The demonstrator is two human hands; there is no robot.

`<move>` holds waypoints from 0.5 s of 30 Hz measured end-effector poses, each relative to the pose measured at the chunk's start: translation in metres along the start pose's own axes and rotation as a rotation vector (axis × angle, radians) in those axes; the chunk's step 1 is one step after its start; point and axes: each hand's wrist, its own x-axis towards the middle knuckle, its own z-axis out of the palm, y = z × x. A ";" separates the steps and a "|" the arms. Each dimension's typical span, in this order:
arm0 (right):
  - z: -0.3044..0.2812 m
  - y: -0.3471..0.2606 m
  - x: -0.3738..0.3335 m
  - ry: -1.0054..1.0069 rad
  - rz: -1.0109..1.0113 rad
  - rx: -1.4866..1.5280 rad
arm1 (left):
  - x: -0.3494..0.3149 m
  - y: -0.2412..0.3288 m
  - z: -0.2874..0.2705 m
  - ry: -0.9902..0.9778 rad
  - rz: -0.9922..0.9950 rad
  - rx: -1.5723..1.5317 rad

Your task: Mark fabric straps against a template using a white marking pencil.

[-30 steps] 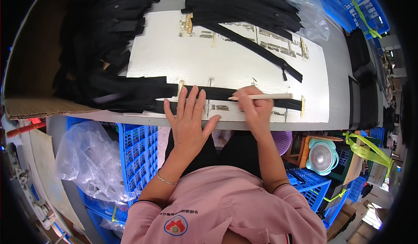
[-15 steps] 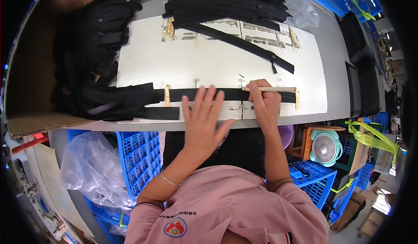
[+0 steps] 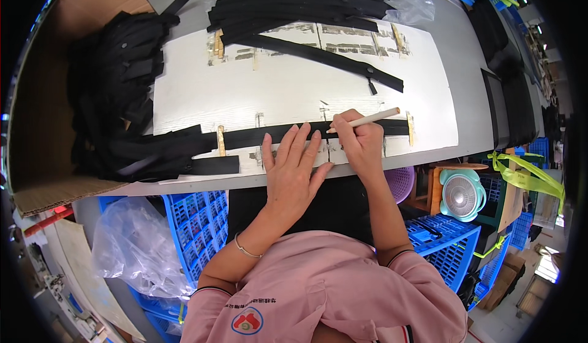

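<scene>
Bare white board [image 3: 275, 95] spans frame centre above the hands; grey table's [image 3: 471, 136] near edge lies just below. Left hand [image 3: 289, 180], open, rests fingertips on black strip [image 3: 245, 137], lower centre; right hand [image 3: 361, 144], apart, pinches pencil [image 3: 375, 117]. Versus previous frame: pencil tip shifted from strip's upper edge onto it, shaft more slanted.

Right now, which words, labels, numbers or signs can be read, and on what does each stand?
Pink shirt: a row of dark printed characters, left uncopied.
Same shirt: a round, blue-rimmed emblem with a red shape; its small lettering is too blurred to read.
White board: dark smudges and lines, no readable words.
</scene>
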 end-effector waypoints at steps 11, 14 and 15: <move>-0.002 0.014 0.001 -0.046 -0.185 -0.095 | 0.000 0.002 0.002 0.020 0.008 0.033; -0.012 0.007 -0.006 -0.023 -0.103 0.026 | 0.000 0.001 0.003 0.030 0.009 0.042; -0.019 0.007 -0.007 -0.015 -0.104 0.026 | -0.001 0.001 0.003 0.028 0.006 0.044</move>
